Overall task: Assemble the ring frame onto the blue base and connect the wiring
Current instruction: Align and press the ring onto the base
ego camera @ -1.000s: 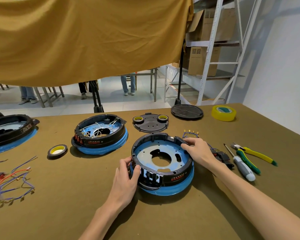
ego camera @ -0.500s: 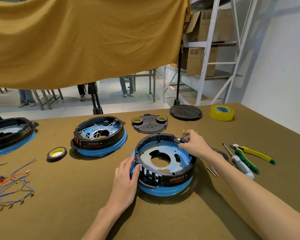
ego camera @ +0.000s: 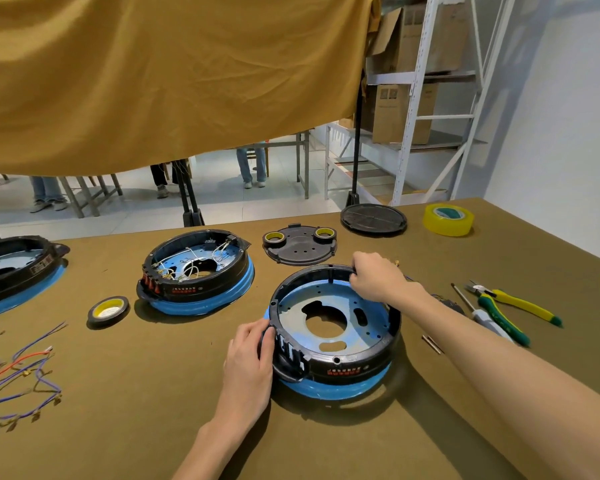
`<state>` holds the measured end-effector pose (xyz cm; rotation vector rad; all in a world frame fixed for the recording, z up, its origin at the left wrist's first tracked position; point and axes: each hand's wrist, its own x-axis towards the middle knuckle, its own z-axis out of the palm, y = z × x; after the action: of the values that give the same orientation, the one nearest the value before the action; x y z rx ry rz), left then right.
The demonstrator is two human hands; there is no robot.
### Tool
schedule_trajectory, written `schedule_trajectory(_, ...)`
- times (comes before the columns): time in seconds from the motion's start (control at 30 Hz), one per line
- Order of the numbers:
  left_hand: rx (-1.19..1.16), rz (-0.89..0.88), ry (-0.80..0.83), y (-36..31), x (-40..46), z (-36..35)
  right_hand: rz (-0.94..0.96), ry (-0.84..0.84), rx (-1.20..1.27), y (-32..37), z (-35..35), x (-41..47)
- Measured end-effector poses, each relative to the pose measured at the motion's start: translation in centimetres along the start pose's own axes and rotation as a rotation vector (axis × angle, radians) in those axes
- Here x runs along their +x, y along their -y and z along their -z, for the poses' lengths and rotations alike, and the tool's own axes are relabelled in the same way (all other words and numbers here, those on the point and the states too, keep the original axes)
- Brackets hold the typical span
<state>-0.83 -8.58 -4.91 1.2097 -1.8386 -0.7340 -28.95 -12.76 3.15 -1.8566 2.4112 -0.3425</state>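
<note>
A black ring frame (ego camera: 357, 363) sits on the blue base (ego camera: 329, 389) at the table's middle, a little tilted, its front edge lifted over a shadow. My left hand (ego camera: 248, 363) holds the frame's near-left side, by the slotted terminal block. My right hand (ego camera: 374, 277) grips the frame's far rim, fingers curled over it. Behind my right wrist a few wire ends with brass terminals (ego camera: 397, 263) show; the rest of that wiring is hidden.
A finished unit with wires (ego camera: 194, 271) stands to the left, another (ego camera: 11, 271) at the far left. Loose wires (ego camera: 18, 379) lie near-left. Tape rolls (ego camera: 108, 310), a black cover plate (ego camera: 300, 249), round lid (ego camera: 373, 220), yellow tape (ego camera: 447, 220), screwdriver (ego camera: 482, 317) and pliers (ego camera: 510, 303) lie around.
My right hand has slid from the frame's right side to its far rim. The frame and base have turned a little and tilted. My left hand keeps its hold.
</note>
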Motion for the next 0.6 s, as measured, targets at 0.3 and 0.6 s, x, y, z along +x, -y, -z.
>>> schedule_trajectory(0.3, -0.027, -0.006, -0.049, -0.2, 0.4, 0.3, 0.223, 0.22, 0.081, 2.1, 1.2, 2.1)
schedule_trajectory(0.6, -0.043, 0.03, -0.068, 0.1, 0.5, 0.3, 0.297, 0.286, 0.066, 2.6, 1.6, 3.7)
